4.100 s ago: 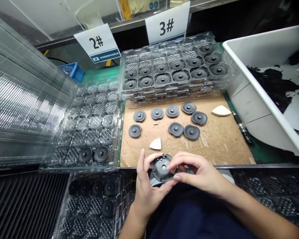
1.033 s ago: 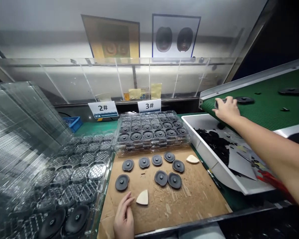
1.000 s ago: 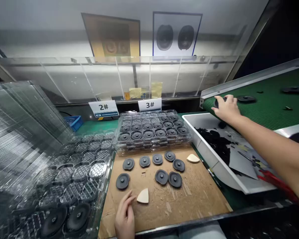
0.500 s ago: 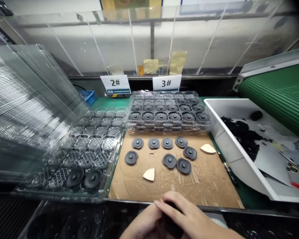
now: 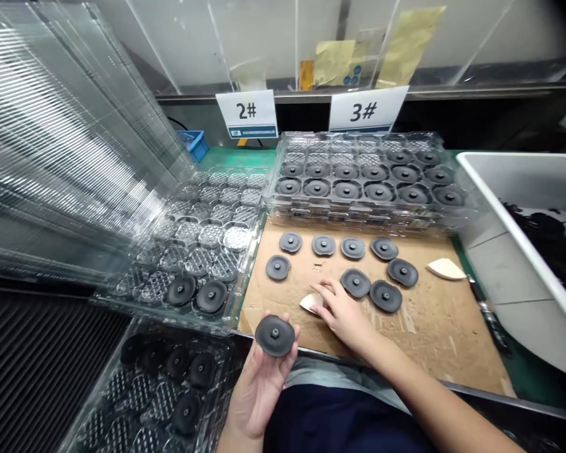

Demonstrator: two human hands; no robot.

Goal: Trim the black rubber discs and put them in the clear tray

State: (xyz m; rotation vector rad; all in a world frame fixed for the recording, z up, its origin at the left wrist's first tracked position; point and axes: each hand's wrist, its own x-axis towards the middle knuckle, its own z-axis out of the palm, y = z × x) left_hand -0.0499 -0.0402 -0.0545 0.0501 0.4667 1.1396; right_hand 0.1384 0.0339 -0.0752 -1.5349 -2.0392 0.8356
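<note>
Eight dark rubber diaphragms (image 5: pixel 355 282) lie loose on the cardboard sheet (image 5: pixel 434 340), and a ninth sits up off it in your left hand (image 5: pixel 259 393). That held diaphragm (image 5: pixel 274 335) rests with its centre stud facing up on your cupped palm, just above the sheet's front edge. Your grip is wide and open: the disc is cradled, not pinched, with your fingers curving up behind its rim.

The big change is on your right. A second ago your right hand (image 5: pixel 339 314) was out at the green belt. Now it's down on the cardboard, spread wide and flat, with your fingertips (image 5: pixel 321 290) against a cream wedge (image 5: pixel 310 302). They're touching it, but they aren't clearly gripping it. So both your hands are back at the sheet, and the held diaphragm is the only one off the surface.

A second cream wedge (image 5: pixel 446 269) lies out to your right, near the white bin (image 5: pixel 500 277) with its black scraps (image 5: pixel 542 233). Straight ahead, the clear tray stack (image 5: pixel 368 217) under the 3# card (image 5: pixel 368 112) shows rows of diaphragms in their pockets. On your left, two more sit in the near row of an open clear tray (image 5: pixel 226 322).
</note>
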